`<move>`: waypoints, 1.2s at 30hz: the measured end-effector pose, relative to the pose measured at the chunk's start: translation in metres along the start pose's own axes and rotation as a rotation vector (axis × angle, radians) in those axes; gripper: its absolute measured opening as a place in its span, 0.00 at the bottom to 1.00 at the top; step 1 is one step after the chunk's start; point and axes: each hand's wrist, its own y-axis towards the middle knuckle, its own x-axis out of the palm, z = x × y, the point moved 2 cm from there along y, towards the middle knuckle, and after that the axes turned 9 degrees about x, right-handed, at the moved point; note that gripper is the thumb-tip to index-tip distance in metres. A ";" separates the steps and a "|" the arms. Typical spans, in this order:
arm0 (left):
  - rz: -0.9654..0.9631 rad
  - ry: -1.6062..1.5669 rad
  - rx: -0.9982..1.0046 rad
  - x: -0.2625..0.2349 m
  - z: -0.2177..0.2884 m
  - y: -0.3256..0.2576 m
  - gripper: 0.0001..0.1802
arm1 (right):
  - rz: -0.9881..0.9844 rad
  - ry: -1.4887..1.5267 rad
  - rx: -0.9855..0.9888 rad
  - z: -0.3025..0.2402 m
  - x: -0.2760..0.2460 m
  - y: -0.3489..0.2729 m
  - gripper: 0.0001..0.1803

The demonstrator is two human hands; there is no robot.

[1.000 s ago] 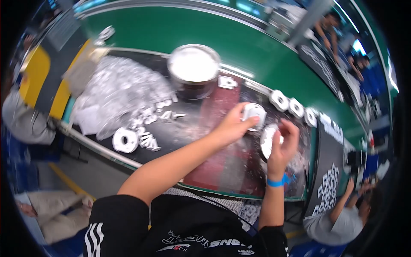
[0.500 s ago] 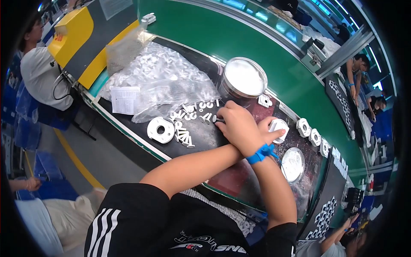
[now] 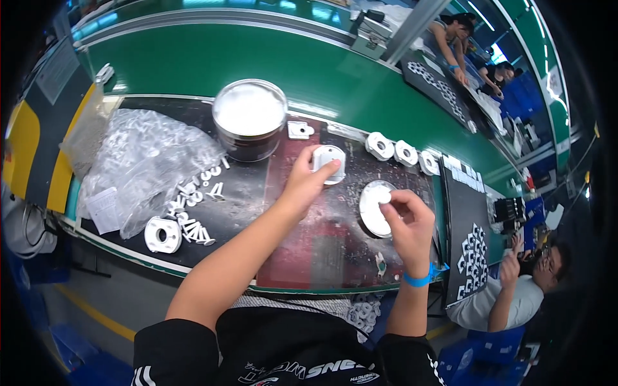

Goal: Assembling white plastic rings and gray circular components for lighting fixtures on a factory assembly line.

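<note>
My left hand (image 3: 302,184) grips a round white plastic housing (image 3: 330,166), its thumb laid across the face. Farther right, my right hand (image 3: 412,223) pinches a small white flat-headed plastic pin (image 3: 385,195); its shaft is hidden by the fingers. That hand is over a round shallow lid (image 3: 372,217) with white stuff in it, and I cannot tell whether the pin touches it. Loose white pins (image 3: 196,231) and small white rings (image 3: 207,175) lie to the left, beside another white housing with a central hole (image 3: 163,235).
A large tin (image 3: 250,138) of white paste stands behind my left hand, near a clear plastic bag (image 3: 151,151). At the back lie a square white part (image 3: 300,130) and a row of white housings (image 3: 405,153). A black board of parts (image 3: 473,260) and a co-worker (image 3: 508,293) are at right.
My right hand has left the loose pins, uncrossed from my left arm and swung right to the lid with a pin. My left hand still holds the housing. The view has turned right.
</note>
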 end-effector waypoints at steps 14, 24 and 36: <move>0.008 0.033 -0.047 -0.002 0.001 -0.003 0.27 | 0.081 -0.540 -0.261 0.059 -0.003 0.010 0.06; -0.016 0.020 -0.024 -0.001 0.005 -0.004 0.26 | 0.036 -0.570 -0.320 0.059 0.002 0.013 0.05; -0.155 0.003 -0.234 0.018 0.011 -0.019 0.22 | 0.021 0.565 0.241 0.053 -0.011 0.011 0.18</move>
